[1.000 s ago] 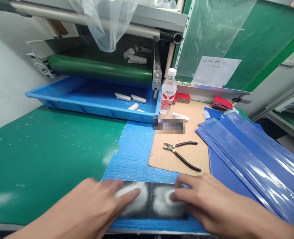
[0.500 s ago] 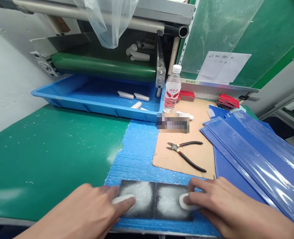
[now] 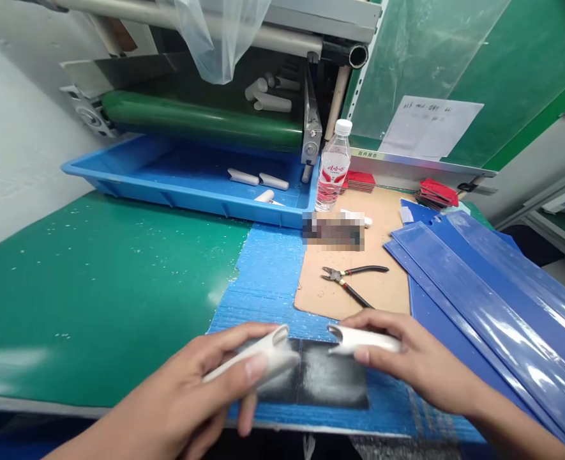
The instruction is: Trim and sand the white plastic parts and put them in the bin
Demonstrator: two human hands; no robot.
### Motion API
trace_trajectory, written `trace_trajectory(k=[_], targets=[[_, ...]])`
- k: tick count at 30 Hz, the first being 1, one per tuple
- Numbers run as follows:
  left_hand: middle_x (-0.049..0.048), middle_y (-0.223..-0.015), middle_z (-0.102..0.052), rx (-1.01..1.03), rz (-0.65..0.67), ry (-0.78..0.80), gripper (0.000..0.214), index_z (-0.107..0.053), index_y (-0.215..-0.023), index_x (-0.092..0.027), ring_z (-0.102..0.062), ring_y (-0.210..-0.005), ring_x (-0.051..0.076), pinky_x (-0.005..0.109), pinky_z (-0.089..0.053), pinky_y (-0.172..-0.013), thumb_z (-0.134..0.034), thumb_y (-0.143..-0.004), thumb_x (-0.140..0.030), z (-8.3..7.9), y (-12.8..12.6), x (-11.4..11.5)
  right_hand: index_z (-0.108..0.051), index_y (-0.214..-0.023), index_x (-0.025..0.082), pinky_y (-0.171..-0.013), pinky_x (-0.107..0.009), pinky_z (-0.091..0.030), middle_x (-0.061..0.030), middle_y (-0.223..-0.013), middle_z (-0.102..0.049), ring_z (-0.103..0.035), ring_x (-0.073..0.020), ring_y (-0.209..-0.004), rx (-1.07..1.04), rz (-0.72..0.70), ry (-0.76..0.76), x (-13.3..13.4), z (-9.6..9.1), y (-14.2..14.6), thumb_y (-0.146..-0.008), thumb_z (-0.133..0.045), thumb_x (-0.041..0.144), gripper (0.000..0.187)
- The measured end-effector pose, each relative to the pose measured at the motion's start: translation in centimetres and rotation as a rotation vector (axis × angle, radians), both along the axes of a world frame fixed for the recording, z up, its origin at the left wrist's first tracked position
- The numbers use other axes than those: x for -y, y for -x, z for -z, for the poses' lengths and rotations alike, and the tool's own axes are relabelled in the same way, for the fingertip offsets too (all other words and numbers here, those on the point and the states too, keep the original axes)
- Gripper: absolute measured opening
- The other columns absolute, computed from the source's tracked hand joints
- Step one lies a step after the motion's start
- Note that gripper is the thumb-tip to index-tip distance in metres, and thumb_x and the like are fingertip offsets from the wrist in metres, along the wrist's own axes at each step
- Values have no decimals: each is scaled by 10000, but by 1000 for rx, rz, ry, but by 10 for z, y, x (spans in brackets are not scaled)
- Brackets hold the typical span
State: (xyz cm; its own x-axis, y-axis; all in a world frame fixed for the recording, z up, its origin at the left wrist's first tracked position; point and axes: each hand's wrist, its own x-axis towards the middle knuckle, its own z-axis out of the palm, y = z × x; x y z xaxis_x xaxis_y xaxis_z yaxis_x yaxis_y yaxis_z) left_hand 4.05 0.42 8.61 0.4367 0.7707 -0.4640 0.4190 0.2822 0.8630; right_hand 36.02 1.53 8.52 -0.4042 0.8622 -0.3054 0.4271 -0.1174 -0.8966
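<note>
Left hand (image 3: pixel 215 367) pinches first white tube (image 3: pixel 276 358) between thumb and fingers; right hand (image 3: pixel 423 354) pinches second white tube (image 3: pixel 368 340) likewise. Tubes apart, notched ends facing, over dark pads (image 3: pixel 334 380). White smears there suggest some rubbing done; whether this pair is finished, cannot tell. More white pieces (image 3: pixel 273 182) in blue tray (image 3: pixel 191 206), others on green conveyor (image 3: pixel 205 121), perhaps left to handle.

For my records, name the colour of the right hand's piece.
The piece is white; best in head view.
</note>
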Motion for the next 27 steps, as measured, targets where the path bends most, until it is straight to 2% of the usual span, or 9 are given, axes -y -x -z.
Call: trace_trajectory(k=[2,4,6,9,14,20,24,26,27], targets=[[41,-708,-739,222,-72,321,536,-540,-1296,-236,-463,-355,74,155,-294,-363,-418,-969,-641,-3,-17,-3,-679,-1066,164,-418,-184,-321,-55,-859,-719,-481,-87,-496,-222,90,236,-3,7,13,-959,-606,477,339],[67,-691,-737,326,-129,427,508,-580,-1128,-184,-438,-335,59,140,-255,-348,-404,-976,-636,-5,-27,-3,-647,-1003,139,-336,-177,-132,-57,-763,-714,-314,-43,-376,-357,127,396,-2,10,23,-978,-560,509,381],[80,-672,-732,355,-164,477,499,-592,-1021,-160,-433,-319,54,137,-245,-337,-404,-983,-620,-5,-30,-2,-629,-962,135,-318,-176,-83,-73,-761,-725,-292,-31,-354,-415,139,463,0,11,29,-984,-562,489,361],[93,-636,-721,362,-181,511,534,-621,-967,-125,-438,-298,54,138,-244,-325,-382,-992,-602,-3,-29,0,-633,-928,127,-305,-167,-85,-79,-748,-726,-293,-23,-343,-442,118,482,2,11,31,-991,-566,466,351],[84,-640,-723,347,-181,530,533,-606,-1098,-133,-439,-299,65,147,-258,-324,-383,-991,-606,0,-28,2,-647,-926,125,-300,-159,-85,-80,-739,-729,-298,-22,-340,-459,104,496,3,9,32,-993,-573,449,340],[66,-658,-712,307,-145,487,525,-590,-1052,-155,-435,-326,63,158,-259,-354,-419,-967,-645,1,-26,1,-648,-936,124,-299,-153,-115,-77,-740,-721,-329,-33,-351,-446,105,484,1,9,33,-992,-565,448,340],[62,-676,-704,254,-90,463,583,-575,-1145,-153,-416,-338,71,178,-267,-365,-369,-967,-669,2,-23,2,-645,-966,136,-314,-161,-136,-64,-743,-707,-336,-50,-372,-388,99,472,2,10,30,-990,-540,491,371],[52,-733,-710,143,-62,305,586,-561,-1264,-183,-456,-374,87,192,-309,-385,-389,-965,-657,5,-18,3,-662,-1032,169,-368,-169,-264,-50,-803,-707,-437,-81,-452,-284,68,352,4,9,24,-968,-587,473,320],[53,-806,-723,42,-32,136,560,-554,-1327,-225,-525,-440,109,205,-368,-426,-431,-963,-632,8,-14,4,-676,-1074,194,-452,-189,-374,-47,-871,-711,-527,-111,-554,-193,35,234,6,9,20,-946,-634,434,275]])
